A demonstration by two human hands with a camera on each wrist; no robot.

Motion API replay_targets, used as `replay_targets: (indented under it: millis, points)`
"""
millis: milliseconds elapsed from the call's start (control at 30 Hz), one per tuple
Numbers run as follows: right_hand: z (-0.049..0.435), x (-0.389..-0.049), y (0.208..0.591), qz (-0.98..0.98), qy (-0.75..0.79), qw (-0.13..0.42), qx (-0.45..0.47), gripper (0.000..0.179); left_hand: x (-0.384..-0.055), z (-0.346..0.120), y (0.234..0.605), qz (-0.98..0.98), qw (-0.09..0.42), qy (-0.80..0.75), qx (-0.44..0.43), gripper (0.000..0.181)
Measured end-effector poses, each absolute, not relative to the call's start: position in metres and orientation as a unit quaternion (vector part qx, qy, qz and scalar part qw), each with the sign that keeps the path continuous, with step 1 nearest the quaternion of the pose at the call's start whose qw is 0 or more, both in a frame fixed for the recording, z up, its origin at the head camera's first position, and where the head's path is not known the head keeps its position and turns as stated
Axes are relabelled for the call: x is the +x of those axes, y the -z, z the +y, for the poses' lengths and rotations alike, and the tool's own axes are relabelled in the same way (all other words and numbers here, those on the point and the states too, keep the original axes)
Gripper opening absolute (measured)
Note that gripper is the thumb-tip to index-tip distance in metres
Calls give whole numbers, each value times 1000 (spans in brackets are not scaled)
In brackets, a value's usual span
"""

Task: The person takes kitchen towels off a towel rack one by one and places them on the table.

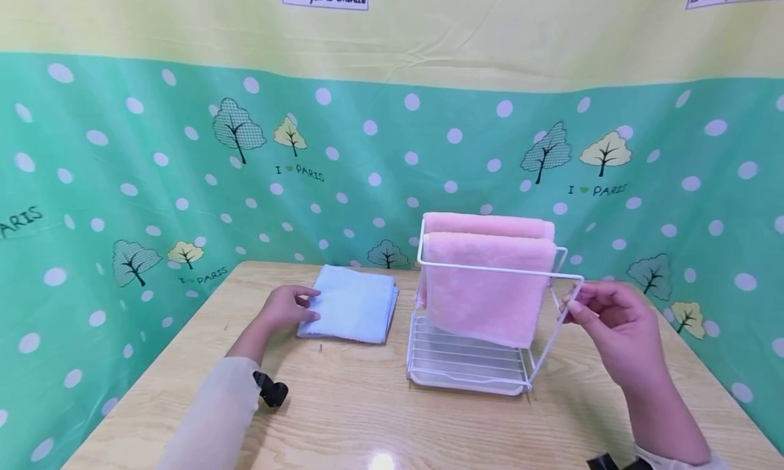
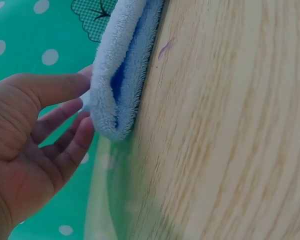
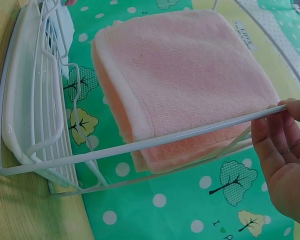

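The left arm (image 1: 211,415) reached forward from the lower left, covered along most of its visible length. The left hand (image 1: 286,310) had its back turned up, with the left thumb (image 2: 60,89) stretched out and the left fingers (image 2: 66,152) slightly bent and relaxed. The right arm (image 1: 664,415), mostly bare, slanted inward from the lower right. The right hand (image 1: 625,334) pinched, its right thumb (image 1: 586,318) set against curled right fingers (image 3: 272,145). Both hands were well apart.
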State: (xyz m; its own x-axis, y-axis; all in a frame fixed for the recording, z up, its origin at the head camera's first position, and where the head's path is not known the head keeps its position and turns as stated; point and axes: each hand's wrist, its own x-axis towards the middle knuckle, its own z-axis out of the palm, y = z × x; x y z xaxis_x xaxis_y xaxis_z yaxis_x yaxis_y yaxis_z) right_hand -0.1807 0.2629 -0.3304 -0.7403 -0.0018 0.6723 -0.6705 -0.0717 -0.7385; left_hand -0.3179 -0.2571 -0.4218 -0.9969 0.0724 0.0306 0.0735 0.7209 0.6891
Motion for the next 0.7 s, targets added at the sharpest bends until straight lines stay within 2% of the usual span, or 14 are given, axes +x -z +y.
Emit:
replay_targets:
  millis: [167,300,433,700]
  points:
    - [263,-180,331,-651,-678,246,237,19,-315,-255,425,-938,-32,336,-82,58]
    - [262,-182,331,-635,-684,248,259,21,-317,-254,428,-936,-53,336,-90,59]
    - [262,-183,331,-621,-686,250,286,22,-321,-252,430,-932,-60,345,-88,58]
    - [263,-180,331,-654,-670,247,251,20,-327,-244,433,-933,-62,346,-75,63]
